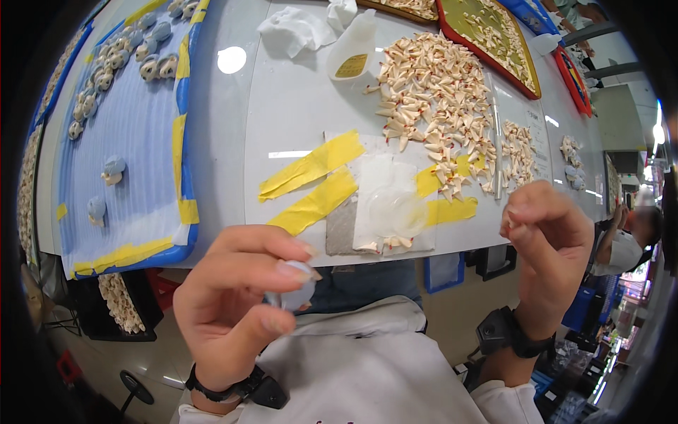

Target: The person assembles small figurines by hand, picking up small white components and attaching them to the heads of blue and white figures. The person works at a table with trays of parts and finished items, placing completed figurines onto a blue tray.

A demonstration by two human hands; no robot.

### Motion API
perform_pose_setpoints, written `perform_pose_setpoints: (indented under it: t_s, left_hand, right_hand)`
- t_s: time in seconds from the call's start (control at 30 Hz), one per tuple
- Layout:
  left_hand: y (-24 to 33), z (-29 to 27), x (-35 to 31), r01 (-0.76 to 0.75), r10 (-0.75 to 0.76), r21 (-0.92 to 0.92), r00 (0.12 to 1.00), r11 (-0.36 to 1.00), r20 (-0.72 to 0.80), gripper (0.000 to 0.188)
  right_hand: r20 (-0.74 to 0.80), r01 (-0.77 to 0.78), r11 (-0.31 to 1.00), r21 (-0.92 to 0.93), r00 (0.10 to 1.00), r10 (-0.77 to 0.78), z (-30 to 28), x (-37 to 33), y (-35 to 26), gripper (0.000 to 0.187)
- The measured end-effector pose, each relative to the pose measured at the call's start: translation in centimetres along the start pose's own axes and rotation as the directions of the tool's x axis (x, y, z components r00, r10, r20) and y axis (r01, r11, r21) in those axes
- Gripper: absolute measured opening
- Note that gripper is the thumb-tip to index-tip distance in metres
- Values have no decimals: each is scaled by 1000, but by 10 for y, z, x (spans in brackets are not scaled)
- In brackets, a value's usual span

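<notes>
My left hand [233,304] pinches a small blue-grey figurine head [291,286] between thumb and fingers, just off the table's front edge. My right hand [547,240] is raised at the right with thumb and fingertips pinched together. A pale, reddish speck shows at those fingertips, too small to name. Between the hands lies a grey board [342,230] with a white sheet and a clear glue-like smear [395,212] on it, and a few cream pointed pieces [397,242] at its near edge. Beyond it spreads a large pile of cream pointed pieces [434,92] with red tips.
At the left, a blue tray [185,141] lined with pale cloth holds several figurine heads [113,169]. Yellow tape [311,166] crosses the board. A white squeeze bottle [353,46], crumpled tissue [296,32] and a red-rimmed tray [534,88] stand farther back. Another person [621,244] sits at far right.
</notes>
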State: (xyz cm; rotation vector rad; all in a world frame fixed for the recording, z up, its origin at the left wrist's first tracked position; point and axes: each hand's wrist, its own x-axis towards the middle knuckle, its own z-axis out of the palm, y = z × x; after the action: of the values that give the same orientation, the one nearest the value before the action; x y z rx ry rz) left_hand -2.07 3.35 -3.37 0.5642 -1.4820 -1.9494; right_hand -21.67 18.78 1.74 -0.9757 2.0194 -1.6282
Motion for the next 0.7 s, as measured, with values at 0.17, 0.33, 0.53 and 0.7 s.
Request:
perform_pose_setpoints:
  t_s: [0.17, 0.33, 0.53, 0.7]
  left_hand:
    - [-2, 5, -1, -18, 22, -92, 999, 996, 44, 31]
    - [-13, -8, 2, -85, 99, -94, 983, 992, 156, 34]
    - [-8, -3, 9, -46, 65, -79, 966, 996, 252, 33]
    - [-4, 6, 8, 94, -41, -213, 970, 972, 241, 38]
  right_hand:
    - [17, -35, 994, -100, 999, 36, 28, 16, -21, 12]
    - [186, 16, 977, -211, 982, 24, 35, 26, -22, 14]
    - [308, 117, 905, -409, 951, 16, 41, 34, -16, 12]
    - [309, 165, 848, -503, 951, -2, 44, 35, -18, 12]
